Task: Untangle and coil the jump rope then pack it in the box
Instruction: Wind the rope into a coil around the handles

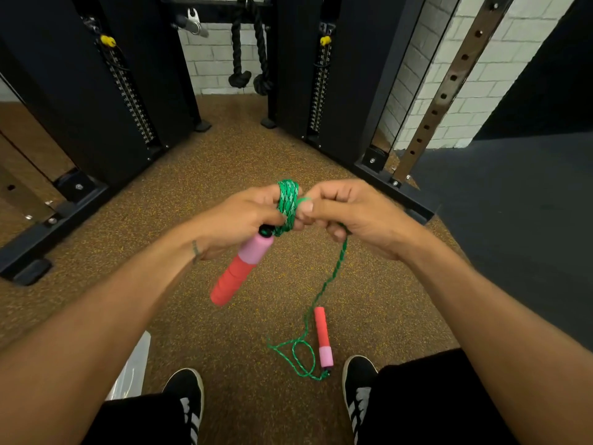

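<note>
A green braided jump rope is wound in several loops around the fingers of my left hand. One red and pink handle hangs down from that hand. My right hand pinches the rope right beside the coil. From it a loose strand drops to the floor, where it forms a small loop next to the second red and pink handle. No box is clearly visible.
Black cable-machine columns stand left and right ahead, with a black rope attachment hanging between them. My two black shoes rest on the brown speckled floor. A pale plastic sheet lies by my left leg. Dark matting covers the right.
</note>
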{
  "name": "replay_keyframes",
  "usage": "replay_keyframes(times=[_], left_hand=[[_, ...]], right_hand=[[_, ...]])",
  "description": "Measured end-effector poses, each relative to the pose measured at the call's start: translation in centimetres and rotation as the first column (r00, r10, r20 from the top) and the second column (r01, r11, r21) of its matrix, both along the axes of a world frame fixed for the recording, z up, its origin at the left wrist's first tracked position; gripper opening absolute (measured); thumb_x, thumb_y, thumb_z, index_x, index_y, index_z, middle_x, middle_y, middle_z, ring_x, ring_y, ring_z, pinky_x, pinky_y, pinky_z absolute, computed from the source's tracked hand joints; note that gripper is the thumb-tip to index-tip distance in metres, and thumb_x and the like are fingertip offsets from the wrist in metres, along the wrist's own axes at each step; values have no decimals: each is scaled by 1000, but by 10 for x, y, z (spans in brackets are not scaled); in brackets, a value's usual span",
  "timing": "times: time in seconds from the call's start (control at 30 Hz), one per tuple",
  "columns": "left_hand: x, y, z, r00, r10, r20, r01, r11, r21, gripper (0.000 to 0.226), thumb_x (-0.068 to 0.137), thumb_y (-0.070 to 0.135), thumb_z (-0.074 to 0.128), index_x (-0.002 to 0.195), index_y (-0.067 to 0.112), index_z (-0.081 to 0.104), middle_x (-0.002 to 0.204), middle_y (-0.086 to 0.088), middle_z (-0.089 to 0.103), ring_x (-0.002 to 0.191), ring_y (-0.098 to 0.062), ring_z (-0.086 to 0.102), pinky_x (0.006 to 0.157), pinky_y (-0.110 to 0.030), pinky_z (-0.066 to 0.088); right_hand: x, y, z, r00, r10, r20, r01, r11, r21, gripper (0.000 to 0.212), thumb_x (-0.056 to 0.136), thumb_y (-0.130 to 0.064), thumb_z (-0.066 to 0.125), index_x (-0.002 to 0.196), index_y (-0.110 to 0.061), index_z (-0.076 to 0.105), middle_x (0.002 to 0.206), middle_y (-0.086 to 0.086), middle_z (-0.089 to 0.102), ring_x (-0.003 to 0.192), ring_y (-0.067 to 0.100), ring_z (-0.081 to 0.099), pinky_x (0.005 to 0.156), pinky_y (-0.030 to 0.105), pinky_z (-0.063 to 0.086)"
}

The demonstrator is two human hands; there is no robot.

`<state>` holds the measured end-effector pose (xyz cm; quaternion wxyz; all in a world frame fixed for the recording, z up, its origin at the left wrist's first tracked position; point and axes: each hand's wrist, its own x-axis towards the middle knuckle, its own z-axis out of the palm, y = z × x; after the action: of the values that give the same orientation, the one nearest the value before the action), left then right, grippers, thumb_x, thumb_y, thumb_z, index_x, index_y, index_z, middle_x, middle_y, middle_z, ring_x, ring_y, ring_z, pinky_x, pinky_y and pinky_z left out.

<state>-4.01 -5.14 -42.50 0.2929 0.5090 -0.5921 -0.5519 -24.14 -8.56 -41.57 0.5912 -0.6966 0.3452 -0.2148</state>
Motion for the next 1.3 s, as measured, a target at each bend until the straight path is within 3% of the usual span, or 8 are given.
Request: replay_keyframes(times=[0.1,0.2,0.33,0.63,0.8,0.97,1.13,1.3], left_hand=[[-5,2,-2,997,-68,-48,70,996,50,48,88,-4,45,133,9,52,115,-9,73,109,-20,68,100,-30,49],[-9,5,0,987,-146,-66,150,987,60,53,82,3,45,135,9,51,116,-7,73,111,-20,68,99,-28,49],[-13,10,4,958,-211,-194,235,965,115,51,92,-7,41,141,7,43,125,-13,68,117,-21,64,104,-31,47],[-7,11,8,915,-251,-316,306,942,136,53,87,7,50,140,11,45,128,-12,67,114,-19,64,100,-35,48],[-11,12,6,943,-202,-265,239,964,115,50,91,10,58,139,11,47,121,-9,70,104,-12,67,84,-26,53],[-14,12,7,941,-131,-313,176,977,121,48,87,12,52,135,11,51,113,-8,73,94,-10,69,76,-24,54],[-9,9,10,928,-99,-359,134,988,73,45,91,11,56,136,13,53,109,-2,73,93,-7,66,68,-22,52],[-9,7,11,926,-12,-377,36,998,58,48,90,12,53,138,12,50,107,-2,72,91,-7,64,62,-21,49]], right_hand=[[-1,-2,-1,992,-111,60,115,991,-73,11,97,-22,62,88,-20,69,70,-4,59,47,1,36,48,18,28],[-2,-5,-3,978,-198,62,205,968,-141,10,98,-22,61,90,-18,65,68,-15,61,45,-3,47,47,8,32],[-2,-9,-5,965,-256,65,263,950,-171,15,99,-22,58,85,-21,61,60,-20,56,46,-5,49,45,6,34],[2,-9,-6,979,-205,-10,205,979,16,22,102,-29,52,84,-22,62,51,-17,59,40,-4,45,42,6,31],[1,-13,-10,974,-210,-88,217,973,77,27,102,-37,51,82,-24,64,54,-17,55,49,3,34,47,19,25],[-1,-20,-19,971,-221,-94,233,961,146,29,102,-35,52,83,-24,71,65,-5,53,51,5,38,49,22,30],[0,-17,-27,975,-134,-177,161,975,151,23,104,-22,47,110,-21,70,71,-2,55,55,5,42,51,22,36],[7,-9,-27,973,-52,-225,85,987,139,21,102,-22,52,91,-26,69,68,-4,56,55,8,46,52,24,39]])
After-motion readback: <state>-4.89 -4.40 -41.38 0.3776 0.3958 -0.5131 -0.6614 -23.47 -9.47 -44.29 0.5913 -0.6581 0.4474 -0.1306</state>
